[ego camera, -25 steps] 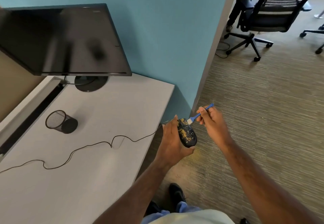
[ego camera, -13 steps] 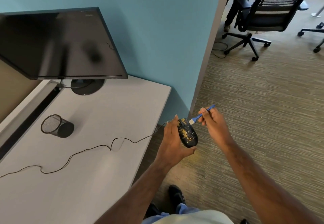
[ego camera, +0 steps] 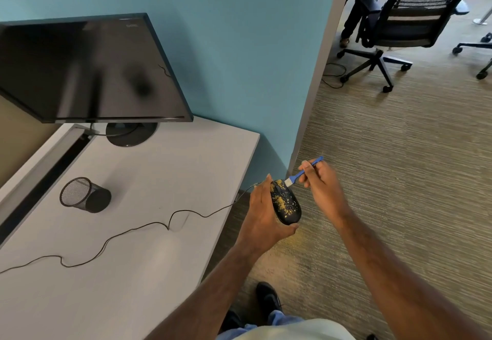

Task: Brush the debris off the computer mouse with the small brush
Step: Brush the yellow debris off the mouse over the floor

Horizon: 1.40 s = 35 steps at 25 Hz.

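My left hand (ego camera: 262, 213) grips a black computer mouse (ego camera: 287, 204) from its left side and holds it out over the carpet, just past the desk's right edge. Yellow debris speckles the mouse's top. My right hand (ego camera: 323, 188) pinches a small blue brush (ego camera: 303, 170) by its handle. The white bristles touch the front end of the mouse. The mouse's thin black cable (ego camera: 138, 229) trails left across the desk.
A white desk (ego camera: 133, 273) carries a dark monitor (ego camera: 87, 70) and a black mesh cup (ego camera: 85, 195) lying on its side. A teal wall (ego camera: 239, 46) ends at a corner. Office chairs (ego camera: 404, 20) and a person's legs (ego camera: 356, 7) stand on the carpet beyond.
Both hands keep nearly the same pose, brush tip at the front of the mouse. The view has shifted slightly, so the desk and monitor sit a little differently in frame.
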Available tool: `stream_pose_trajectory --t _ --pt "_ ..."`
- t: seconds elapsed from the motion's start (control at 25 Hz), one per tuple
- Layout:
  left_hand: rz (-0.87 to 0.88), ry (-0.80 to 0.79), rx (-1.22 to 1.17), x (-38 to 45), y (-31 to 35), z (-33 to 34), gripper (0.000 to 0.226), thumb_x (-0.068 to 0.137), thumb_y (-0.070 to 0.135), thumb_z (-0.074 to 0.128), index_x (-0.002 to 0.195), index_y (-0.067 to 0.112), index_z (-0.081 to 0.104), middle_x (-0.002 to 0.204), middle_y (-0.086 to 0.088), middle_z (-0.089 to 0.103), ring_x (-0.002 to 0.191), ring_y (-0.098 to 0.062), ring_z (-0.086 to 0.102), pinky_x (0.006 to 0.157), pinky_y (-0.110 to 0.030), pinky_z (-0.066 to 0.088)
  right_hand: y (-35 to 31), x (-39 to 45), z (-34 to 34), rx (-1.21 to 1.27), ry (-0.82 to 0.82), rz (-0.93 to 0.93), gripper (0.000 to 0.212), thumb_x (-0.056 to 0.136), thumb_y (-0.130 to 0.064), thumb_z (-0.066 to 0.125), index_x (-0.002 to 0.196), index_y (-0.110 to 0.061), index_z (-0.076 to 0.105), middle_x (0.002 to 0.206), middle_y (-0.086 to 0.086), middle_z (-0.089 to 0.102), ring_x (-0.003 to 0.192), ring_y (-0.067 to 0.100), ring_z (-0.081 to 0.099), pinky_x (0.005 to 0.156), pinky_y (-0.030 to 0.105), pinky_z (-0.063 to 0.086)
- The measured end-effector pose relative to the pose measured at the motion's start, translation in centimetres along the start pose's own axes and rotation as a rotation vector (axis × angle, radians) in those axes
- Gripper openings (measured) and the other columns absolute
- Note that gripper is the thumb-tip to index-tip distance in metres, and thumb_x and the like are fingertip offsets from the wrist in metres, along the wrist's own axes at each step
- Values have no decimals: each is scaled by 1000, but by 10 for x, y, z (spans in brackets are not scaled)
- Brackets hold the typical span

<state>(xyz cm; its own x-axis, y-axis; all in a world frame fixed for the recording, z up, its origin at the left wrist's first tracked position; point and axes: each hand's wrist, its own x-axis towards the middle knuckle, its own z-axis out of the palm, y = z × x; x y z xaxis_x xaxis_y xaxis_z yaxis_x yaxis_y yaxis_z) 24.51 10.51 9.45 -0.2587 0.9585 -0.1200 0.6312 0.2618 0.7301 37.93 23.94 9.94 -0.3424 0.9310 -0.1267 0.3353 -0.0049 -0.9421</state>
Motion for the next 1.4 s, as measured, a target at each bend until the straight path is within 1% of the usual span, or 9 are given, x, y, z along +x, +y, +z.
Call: stream_pose_trajectory --t 0.16,0.36,0.44,0.56,0.72,0.8,1.0,1.2,1.4 --pt "-10 -3 5 1 -3 -2 132 68 46 93 162 15 5 154 0 25 132 4 13 108 -10 17 -2 3 -3 19 31 3 34 109 -36 49 92 -12 66 87 22 68 72 24 57 71 43 51" --pt "-16 -2 10 3 -6 -6 130 69 43 93 162 13 7 152 0 28 127 9 12 101 3 11 -8 4 10 22 -29 0 30 109 -33 50 96 -12 66 79 2 69 68 8 60 70 30 51" --pt "-15 -5 0 4 -6 -8 130 70 44 93 162 14 6 153 1 27 127 11 9 98 7 7 -7 6 12 13 -11 10 31 109 -34 50 94 -11 65 77 6 67 67 10 58 69 32 51" --pt "3 -3 -2 3 -8 -10 130 71 46 91 162 14 5 155 0 26 129 9 7 106 -3 7 -7 7 9 21 21 10 34 109 -37 50 91 -13 65 82 22 67 68 23 55 68 41 49" --pt "5 19 -15 3 -10 -11 131 68 48 92 162 11 8 152 -2 30 135 -1 21 111 -14 18 -12 6 14 41 -12 -11 32 109 -34 50 97 -10 66 79 4 67 70 16 59 67 33 49" --pt "10 27 -10 4 -11 -10 132 67 48 92 162 11 9 152 -2 30 140 -10 26 113 -17 21 -11 7 17 22 -27 -16 31 109 -34 50 97 -10 66 79 3 67 71 14 59 69 33 50" --pt "20 32 -12 3 -15 -11 131 67 47 93 162 11 9 151 -2 31 140 -12 27 113 -17 22 -9 10 14 22 13 5 37 109 -40 50 95 -10 66 85 25 66 70 25 55 68 48 50" --pt "19 32 -9 4 -17 -11 132 66 49 93 162 11 10 152 -2 32 141 -12 28 110 -14 20 -16 13 22 9 -41 -11 29 110 -32 49 99 -11 65 81 4 67 70 9 59 69 25 50" --pt "28 48 2 7 -20 -12 130 64 50 93 161 8 16 149 -3 37 139 -13 32 110 -16 22 -15 19 16 25 -30 17 33 110 -31 48 101 -5 65 78 2 65 65 4 56 64 17 49"
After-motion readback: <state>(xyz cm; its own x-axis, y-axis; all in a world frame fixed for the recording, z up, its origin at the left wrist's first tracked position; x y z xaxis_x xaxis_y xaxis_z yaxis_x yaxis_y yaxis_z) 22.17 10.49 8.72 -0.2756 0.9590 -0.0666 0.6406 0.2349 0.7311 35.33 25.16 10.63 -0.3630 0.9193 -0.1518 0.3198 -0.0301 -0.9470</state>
